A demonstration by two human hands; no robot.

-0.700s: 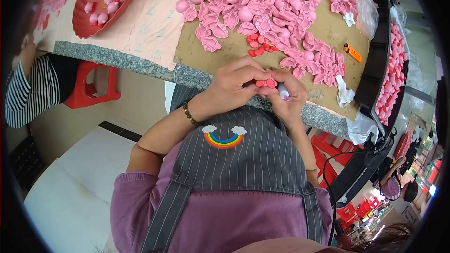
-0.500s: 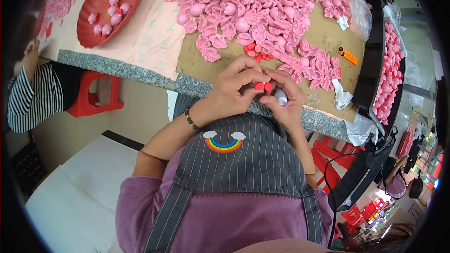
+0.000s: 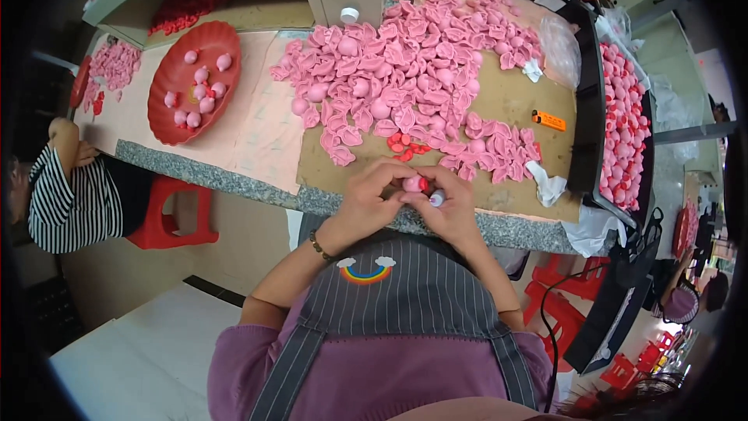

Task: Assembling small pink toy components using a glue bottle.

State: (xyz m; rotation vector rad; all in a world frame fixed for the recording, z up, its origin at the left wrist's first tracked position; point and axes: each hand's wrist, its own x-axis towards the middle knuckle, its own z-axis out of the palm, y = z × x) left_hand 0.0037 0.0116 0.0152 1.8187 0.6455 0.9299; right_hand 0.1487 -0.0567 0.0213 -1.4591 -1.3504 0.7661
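Left hand (image 3: 372, 201) and right hand (image 3: 450, 209) together clamp one ball (image 3: 411, 184) (partly hidden) by the table's (image 3: 514, 231) near edge; bowl (image 3: 206, 36) and right-edge crate (image 3: 588, 109) hold more.

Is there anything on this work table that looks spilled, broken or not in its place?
I see nothing clearly spilled or broken. Slightly odd is the crumpled white scrap lying left of the black tray, looking like litter near the pink pieces.

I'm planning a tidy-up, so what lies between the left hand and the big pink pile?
In the head view, a small cluster of red pieces lies on the brown board between the left hand and pink pile.
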